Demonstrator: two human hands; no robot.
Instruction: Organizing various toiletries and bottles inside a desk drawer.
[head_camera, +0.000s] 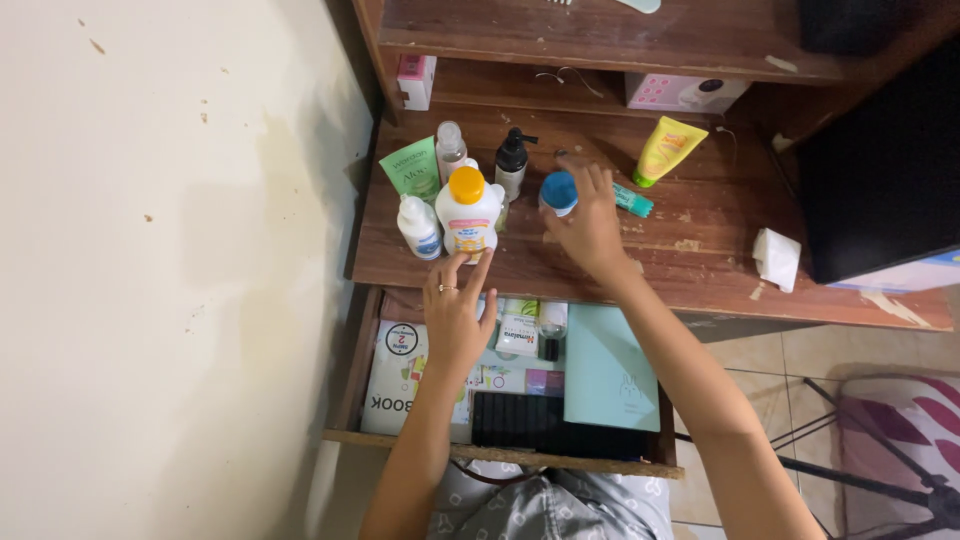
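Wooden and scuffed, the surface (700, 270) carries a tight cluster at its left end: a white bottle (468, 215) with an orange cap, a smaller white bottle (418, 227), a green tube (412, 168), a clear bottle (450, 150) and a dark pump bottle (511, 163). That makes four bottles and one tube there. The left hand (457, 315) touches the orange-capped bottle's base with two spread fingertips. The right hand (590, 225) has its grip closed around a blue-capped container (559, 192), whose body the fingers hide. A teal item (632, 201) pokes out behind that hand, half covered. A yellow tube (665, 150) and a crumpled tissue (776, 258) lie well apart. Below, an open drawer (500, 455) holds a teal book (606, 368), a black case (540, 425) and small packets, partly hidden by the arms.
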